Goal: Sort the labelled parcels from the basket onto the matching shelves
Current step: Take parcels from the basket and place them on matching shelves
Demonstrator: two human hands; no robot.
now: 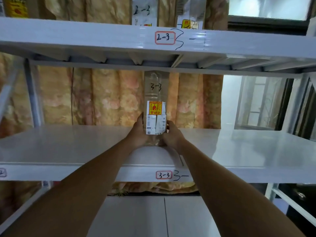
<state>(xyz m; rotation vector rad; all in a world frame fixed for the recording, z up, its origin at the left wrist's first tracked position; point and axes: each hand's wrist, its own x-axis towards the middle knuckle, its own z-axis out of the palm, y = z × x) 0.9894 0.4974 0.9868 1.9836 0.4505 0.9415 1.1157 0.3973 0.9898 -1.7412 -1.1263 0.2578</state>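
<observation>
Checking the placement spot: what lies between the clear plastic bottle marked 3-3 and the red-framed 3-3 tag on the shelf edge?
Head view: only bare white shelf surface lies between the clear plastic bottle and the red-framed 3-3 tag.

Bottle (154, 106) upright on middle shelf (68, 144), roughly centred left-right, set back from front edge. Left hand (139, 132) on its left side, right hand (171, 135) on its right side, both low on the bottle, forearms reaching in over the shelf edge. "3-3" tag (163, 175) on the shelf's front lip, directly below the bottle. Upper shelf (85, 36) overhead, "2-3" tag (165, 37) on its lip, parcels (144, 11) standing on it above the tag. Curtain (102, 96) behind shelving; window (259, 103) back right. Lower shelf (136, 218) beneath the arms.
</observation>
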